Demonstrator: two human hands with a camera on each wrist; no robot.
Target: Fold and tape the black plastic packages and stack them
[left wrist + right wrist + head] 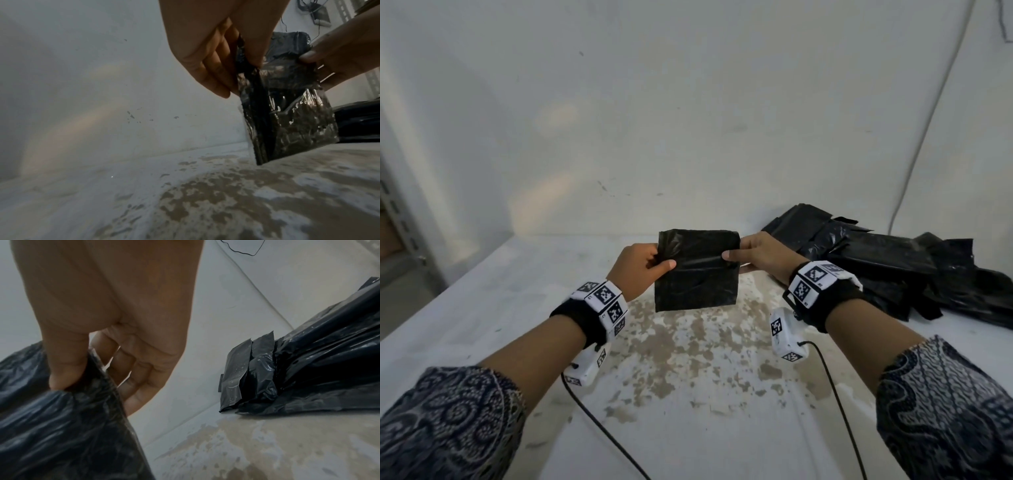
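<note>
Above a worn white desk [688,394] against a pale wall, the folded black plastic package [697,270] hangs between both hands: left hand [640,265] pinches its left edge, right hand [763,257] its right. More black packages [887,270] lie heaped to the right.

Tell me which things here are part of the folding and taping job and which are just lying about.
Part of the job:
- folded black package, pinched at its sides by the left hand and right hand
- pile of black plastic packages on the table to the right

Just there:
- white cable down the wall
- wrist camera leads
</note>
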